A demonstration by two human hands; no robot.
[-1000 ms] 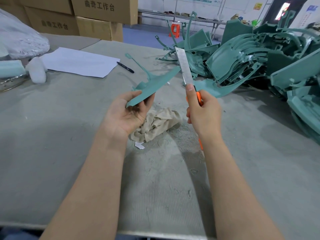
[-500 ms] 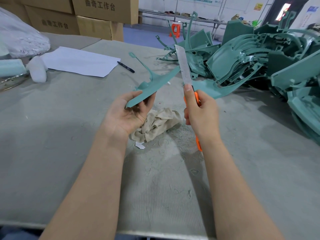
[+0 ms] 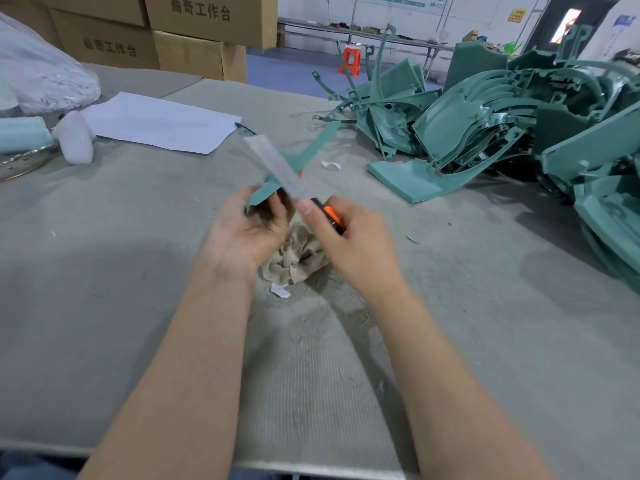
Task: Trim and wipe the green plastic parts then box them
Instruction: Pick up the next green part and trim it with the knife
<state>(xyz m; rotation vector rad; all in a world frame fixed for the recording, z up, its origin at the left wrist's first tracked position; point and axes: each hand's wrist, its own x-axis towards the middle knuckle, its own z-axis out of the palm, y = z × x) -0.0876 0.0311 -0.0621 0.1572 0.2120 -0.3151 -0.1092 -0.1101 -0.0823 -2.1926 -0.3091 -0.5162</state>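
I am gripping the part [image 3: 300,158] in my left hand [image 3: 244,232] and the knife [image 3: 329,214] in my right hand [image 3: 349,239], risking the blade [image 3: 273,167] slipping into the left one just beside it.

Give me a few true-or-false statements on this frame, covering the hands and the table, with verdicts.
1. The left hand holds a green part. True.
2. The right hand holds scissors. False: it grips a knife with an orange handle.
3. A rag lies on the table below the hands. True.
4. The pile of green parts lies to the person's left. False: it lies to the right.
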